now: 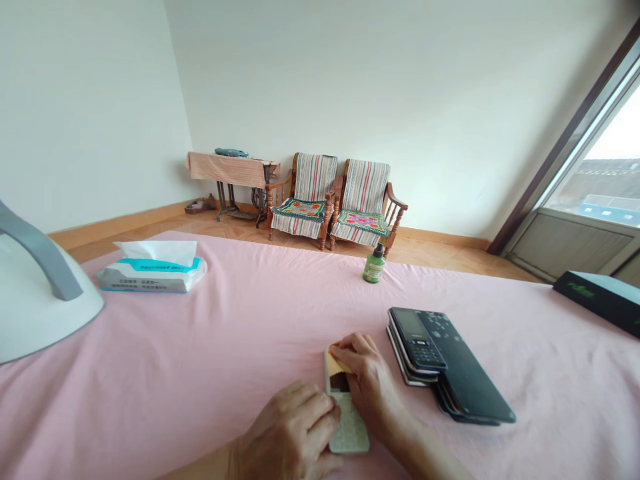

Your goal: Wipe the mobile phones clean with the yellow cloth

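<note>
1. Spreading across the foreground, a pink tablecloth (240, 347) lies under the hands and the things around them.
2. Two wooden chairs (313, 208) with striped covers stand side by side before the far wall.
3. A white appliance (45, 320) with a grey handle sits at the left edge, partly cut off.
4. A stack of dark devices (475, 373) lies near the right hand (367, 380), a black keypad phone (417, 340) on top.
5. The left hand (295, 427) rests its curled fingers, close together, against the white phone's near left side; whether they clamp it, I cannot tell.
6. The right hand's fingertips pinch a yellow cloth at the phone's far end.
7. The white phone (350, 427) lies on the tablecloth between both hands, keypad up.
8. The yellow cloth (338, 363) covers part of its dark screen.
</note>
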Tool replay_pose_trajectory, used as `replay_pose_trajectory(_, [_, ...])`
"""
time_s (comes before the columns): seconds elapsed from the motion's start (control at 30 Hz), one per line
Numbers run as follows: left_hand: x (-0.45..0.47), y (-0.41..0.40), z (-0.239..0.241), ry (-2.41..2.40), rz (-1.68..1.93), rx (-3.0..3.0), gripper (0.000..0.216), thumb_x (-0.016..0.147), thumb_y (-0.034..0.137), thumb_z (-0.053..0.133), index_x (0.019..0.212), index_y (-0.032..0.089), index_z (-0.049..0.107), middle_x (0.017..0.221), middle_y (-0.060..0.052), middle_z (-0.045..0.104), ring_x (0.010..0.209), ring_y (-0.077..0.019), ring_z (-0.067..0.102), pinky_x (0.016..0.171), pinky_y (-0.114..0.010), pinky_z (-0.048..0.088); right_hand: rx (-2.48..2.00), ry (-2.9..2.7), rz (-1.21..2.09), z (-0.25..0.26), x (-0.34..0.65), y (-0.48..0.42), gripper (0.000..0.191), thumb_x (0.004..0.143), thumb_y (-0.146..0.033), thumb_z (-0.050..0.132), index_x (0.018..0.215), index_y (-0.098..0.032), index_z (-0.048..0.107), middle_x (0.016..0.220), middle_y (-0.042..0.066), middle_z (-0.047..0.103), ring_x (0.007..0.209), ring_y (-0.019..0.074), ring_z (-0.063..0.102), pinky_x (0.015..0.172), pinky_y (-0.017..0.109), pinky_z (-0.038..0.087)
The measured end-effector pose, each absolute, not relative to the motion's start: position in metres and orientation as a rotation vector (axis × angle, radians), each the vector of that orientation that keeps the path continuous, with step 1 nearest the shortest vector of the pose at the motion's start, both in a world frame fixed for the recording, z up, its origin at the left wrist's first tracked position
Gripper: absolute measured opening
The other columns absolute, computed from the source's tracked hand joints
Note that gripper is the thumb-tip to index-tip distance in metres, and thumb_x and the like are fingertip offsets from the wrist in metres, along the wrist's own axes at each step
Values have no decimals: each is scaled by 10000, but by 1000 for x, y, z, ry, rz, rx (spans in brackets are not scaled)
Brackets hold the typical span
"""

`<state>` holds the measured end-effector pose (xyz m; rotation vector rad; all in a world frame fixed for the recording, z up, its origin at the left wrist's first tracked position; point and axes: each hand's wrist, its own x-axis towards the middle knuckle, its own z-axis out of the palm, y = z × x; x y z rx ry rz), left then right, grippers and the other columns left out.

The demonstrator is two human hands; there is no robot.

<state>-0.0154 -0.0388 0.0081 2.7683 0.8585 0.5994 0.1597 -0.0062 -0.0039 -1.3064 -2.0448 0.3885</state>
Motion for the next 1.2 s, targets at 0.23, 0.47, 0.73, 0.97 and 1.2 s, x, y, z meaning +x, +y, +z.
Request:
replay_pose_trajectory(0.23, [-12,-38,2,926,620,2760,241,820,370,676,1010,238,608,944,-21,676,894,-227,614,856,-343,482,-1303,-2122,378,-4,157,-7,309,809,47,470,831,-201,654,905,43,585,859,184,501,742,284,411])
replay_pose_trajectory(0.47, [-13,-35,2,1017,587,2669,296,759,389,736,989,246,615,940,-4,649,867,-213,609,798,-316,506,-1279,-2183,386,-2,157,-9,331,812,45,442,867,-212,644,927,37,586,875,189,482,770,298,415])
replay_pose_trajectory(0.73, [2,-29,5,1023,577,2586,366,691,289,807,995,226,612,1015,-5,643,931,-220,606,862,-326,493,-1101,-2125,444,-12,183,-18,334,812,8,454,992,-209,632,992,59,567,932,216,483,810,335,423])
replay_pose_trajectory(0.97, [8,-17,8,994,564,2533,387,702,232,798,1035,220,601,1069,-18,620,1007,-227,576,919,-342,474,-1167,-2126,430,-6,186,-8,268,856,-8,460,913,-205,632,981,57,578,913,208,491,811,332,422])
replay_pose_trajectory(1.2, [2,-20,7,949,565,2609,257,730,206,770,927,184,607,1015,-17,625,972,-219,581,875,-331,493,-1195,-2122,418,-4,179,-16,346,785,78,460,891,-193,648,915,44,576,882,191,493,783,306,411])
